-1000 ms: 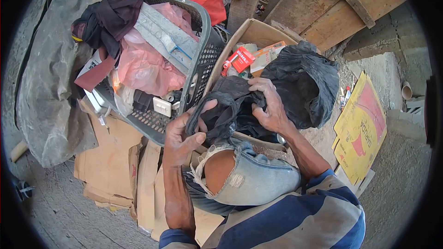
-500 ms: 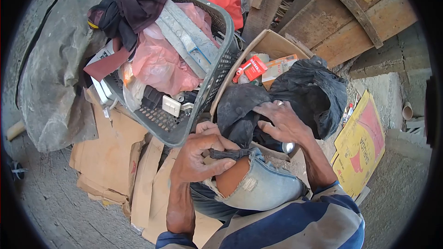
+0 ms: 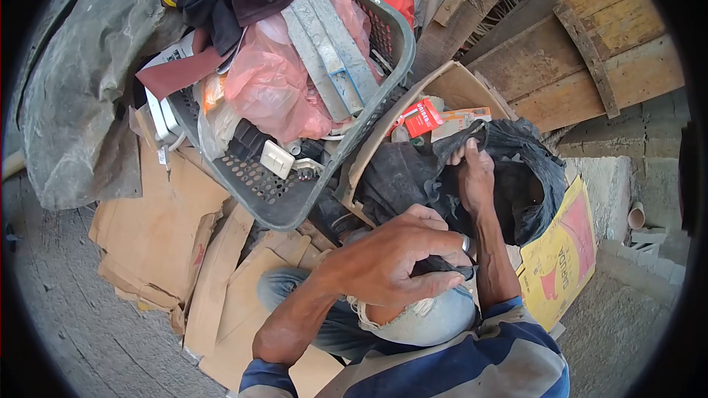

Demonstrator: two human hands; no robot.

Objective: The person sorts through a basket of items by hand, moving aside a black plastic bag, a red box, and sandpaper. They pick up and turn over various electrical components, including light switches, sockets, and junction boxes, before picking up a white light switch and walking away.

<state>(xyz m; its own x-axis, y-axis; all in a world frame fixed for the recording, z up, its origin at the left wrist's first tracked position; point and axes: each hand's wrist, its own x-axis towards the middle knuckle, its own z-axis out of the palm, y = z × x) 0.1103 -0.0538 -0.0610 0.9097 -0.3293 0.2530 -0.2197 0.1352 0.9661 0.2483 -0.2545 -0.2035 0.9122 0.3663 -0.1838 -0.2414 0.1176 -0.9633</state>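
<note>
My left hand (image 3: 402,256) is closed over my torn-jeans knee, pinching a piece of black material (image 3: 442,267), mostly covered by the fingers. Farther out, my right hand (image 3: 476,169) is raised with its fingers gripping the edge of a crumpled black plastic bag (image 3: 527,155). The bag's mouth gapes toward the right, and its dark inside cannot be made out. It hangs over a cardboard box (image 3: 369,151), where more black material (image 3: 402,180) lies bunched beside a red packet (image 3: 422,117) and an orange-and-white carton (image 3: 461,119).
A grey plastic basket (image 3: 404,66) at the upper left holds pink plastic bags (image 3: 280,77), metal strips, dark cloth and a white socket (image 3: 276,159). Flattened cardboard (image 3: 158,228) lies at left. A yellow carton (image 3: 557,258) and wooden planks (image 3: 560,59) are on the right.
My right hand has lifted and turned, pulling up the black bag's edge. My left hand has moved right across the knee, still pinching black material. The view has shifted slightly.
</note>
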